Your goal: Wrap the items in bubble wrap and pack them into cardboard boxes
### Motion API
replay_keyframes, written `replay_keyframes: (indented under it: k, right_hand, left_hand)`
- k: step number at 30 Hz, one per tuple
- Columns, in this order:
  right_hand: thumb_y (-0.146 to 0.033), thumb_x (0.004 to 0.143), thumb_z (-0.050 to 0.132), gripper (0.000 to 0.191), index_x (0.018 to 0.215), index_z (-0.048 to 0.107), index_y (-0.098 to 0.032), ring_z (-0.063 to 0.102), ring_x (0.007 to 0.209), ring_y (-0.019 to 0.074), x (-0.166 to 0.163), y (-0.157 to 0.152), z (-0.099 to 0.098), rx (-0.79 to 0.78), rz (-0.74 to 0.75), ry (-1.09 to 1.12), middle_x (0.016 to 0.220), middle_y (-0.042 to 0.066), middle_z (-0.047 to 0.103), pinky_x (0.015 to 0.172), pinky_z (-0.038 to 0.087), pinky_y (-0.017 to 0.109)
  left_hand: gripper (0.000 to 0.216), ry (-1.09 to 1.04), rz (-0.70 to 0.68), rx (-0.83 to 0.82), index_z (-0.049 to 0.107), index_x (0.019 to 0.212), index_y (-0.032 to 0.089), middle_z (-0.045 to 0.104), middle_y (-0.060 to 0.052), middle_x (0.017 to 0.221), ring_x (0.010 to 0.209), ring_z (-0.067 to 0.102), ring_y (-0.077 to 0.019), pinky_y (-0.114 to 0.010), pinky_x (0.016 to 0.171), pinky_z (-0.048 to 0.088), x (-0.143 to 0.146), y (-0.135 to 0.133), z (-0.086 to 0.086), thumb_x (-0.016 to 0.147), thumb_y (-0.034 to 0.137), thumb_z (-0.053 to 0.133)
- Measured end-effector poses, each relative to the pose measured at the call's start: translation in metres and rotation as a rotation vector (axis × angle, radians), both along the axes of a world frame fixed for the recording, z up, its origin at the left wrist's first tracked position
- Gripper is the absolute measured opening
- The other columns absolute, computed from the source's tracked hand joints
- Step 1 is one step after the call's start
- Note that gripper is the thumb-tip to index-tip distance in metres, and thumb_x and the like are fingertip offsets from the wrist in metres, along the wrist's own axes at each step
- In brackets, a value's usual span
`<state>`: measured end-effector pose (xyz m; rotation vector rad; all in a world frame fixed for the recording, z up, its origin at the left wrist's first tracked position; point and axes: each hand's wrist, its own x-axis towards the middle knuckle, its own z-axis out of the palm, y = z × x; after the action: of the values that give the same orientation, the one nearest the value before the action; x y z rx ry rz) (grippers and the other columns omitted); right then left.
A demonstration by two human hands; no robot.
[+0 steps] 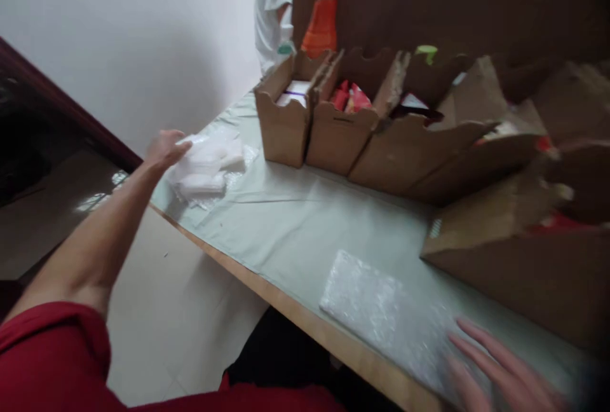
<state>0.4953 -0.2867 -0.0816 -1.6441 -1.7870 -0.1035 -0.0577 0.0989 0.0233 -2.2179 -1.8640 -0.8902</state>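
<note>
At the far left end of the table, my left hand [166,148] closes at the edge of a pile of clear and white plastic bags [203,167]. Its thumb and a finger show at the pile's edge, and the others are hidden. Closer to me, a flat sheet of bubble wrap [366,294] lies along the table's front edge. Over its right end, my right hand [500,367] is open with its fingers apart, blurred by motion. I cannot tell whether that hand touches the wrap.
Cardboard bins [286,132] with packets inside line the back of the cloth-covered table [286,221]. Behind them stand an orange bottle [321,24] and a clear bottle with green contents [286,43]. A person in a white sleeve [271,11] is beyond. Floor [152,310] shows at left.
</note>
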Motion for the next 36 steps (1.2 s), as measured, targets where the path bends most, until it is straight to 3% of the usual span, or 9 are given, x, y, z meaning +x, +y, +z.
replay_keyframes:
  k: [4,8,10,12,17,22,27,31,36]
  right_hand:
    - [-0.021,0.097,0.059,0.024,0.120,0.067,-0.023,0.069,0.115,0.0288,-0.040,-0.006,0.041,-0.001,-0.042,0.005,0.125,0.012,0.072,0.097,0.053,0.048]
    - [-0.015,0.098,0.053,0.034,0.131,0.063,-0.020,0.062,0.129,0.0264,-0.071,0.003,0.043,-0.079,-0.039,0.019,0.136,0.013,0.068,0.105,0.053,0.047]
    - [-0.012,0.098,0.046,0.044,0.140,0.057,-0.015,0.054,0.140,0.0261,-0.085,0.010,0.038,-0.175,0.000,0.003,0.146,0.014,0.062,0.112,0.049,0.047]
    - [-0.010,0.095,0.043,0.052,0.147,0.052,-0.009,0.047,0.145,0.0266,-0.094,0.016,0.032,-0.276,0.029,-0.023,0.152,0.016,0.056,0.116,0.046,0.046]
    - [-0.026,0.101,0.050,0.055,0.153,0.046,-0.008,0.038,0.152,0.0285,-0.082,0.002,0.018,-0.363,0.018,-0.163,0.159,0.016,0.048,0.123,0.036,0.047]
    - [-0.036,0.105,0.048,0.057,0.157,0.039,-0.013,0.040,0.150,0.0289,-0.043,-0.047,0.011,-0.348,-0.112,-0.209,0.159,0.015,0.050,0.121,0.034,0.051]
    - [-0.038,0.106,0.041,0.046,0.147,0.053,-0.020,0.058,0.134,0.0308,-0.002,-0.072,0.019,-0.244,-0.260,-0.074,0.141,0.013,0.065,0.105,0.047,0.052]
    - [-0.042,0.103,0.044,0.042,0.135,0.062,-0.022,0.064,0.119,0.0308,0.017,-0.049,0.030,-0.218,-0.271,-0.015,0.129,0.012,0.071,0.098,0.049,0.051]
    - [-0.040,0.095,0.054,0.041,0.125,0.067,-0.015,0.062,0.117,0.0366,0.015,0.002,0.031,-0.393,-0.242,-0.090,0.134,0.018,0.068,0.094,0.048,0.053]
  left_hand:
    - [0.049,-0.005,-0.106,0.127,0.068,0.122,0.014,0.069,-0.010,0.131,0.133,0.056,-0.0364,-0.064,0.113,0.040,0.086,-0.069,0.006,0.091,0.052,0.060]
    - [0.039,0.077,-0.828,0.054,0.057,0.138,0.021,0.055,-0.011,0.151,0.141,0.052,-0.0312,-0.055,0.113,0.046,0.212,-0.196,-0.020,0.099,0.026,0.057]
    - [0.051,0.164,-1.026,-0.077,0.042,0.152,0.021,0.049,-0.014,0.158,0.150,0.042,-0.0309,-0.056,0.122,0.037,0.263,-0.247,-0.041,0.102,0.027,0.049]
    - [0.060,0.249,-1.066,-0.184,0.028,0.159,0.015,0.044,-0.017,0.162,0.154,0.036,-0.0306,-0.053,0.125,0.033,0.294,-0.272,-0.063,0.106,0.039,0.041]
    - [0.079,0.423,-1.064,-0.235,0.022,0.160,0.009,0.036,-0.022,0.165,0.157,0.028,-0.0341,-0.054,0.128,0.023,0.302,-0.264,-0.092,0.104,0.064,0.035]
    - [0.075,0.421,-1.106,-0.265,0.023,0.158,0.011,0.032,-0.023,0.167,0.157,0.025,-0.0366,-0.058,0.127,0.020,0.299,-0.261,-0.090,0.104,0.060,0.039]
    - [0.069,0.261,-1.121,-0.285,0.024,0.158,0.018,0.033,-0.021,0.167,0.156,0.029,-0.0371,-0.059,0.126,0.024,0.295,-0.262,-0.086,0.103,0.053,0.046]
    - [0.047,0.093,-0.904,-0.220,0.047,0.147,0.021,0.048,-0.016,0.157,0.148,0.040,-0.0341,-0.057,0.119,0.036,0.286,-0.252,-0.076,0.102,0.034,0.049]
    - [0.035,0.162,-0.702,-0.249,0.068,0.119,0.016,0.069,-0.016,0.119,0.111,0.060,-0.0353,-0.057,0.098,0.051,0.293,-0.233,-0.068,0.088,0.030,0.062]
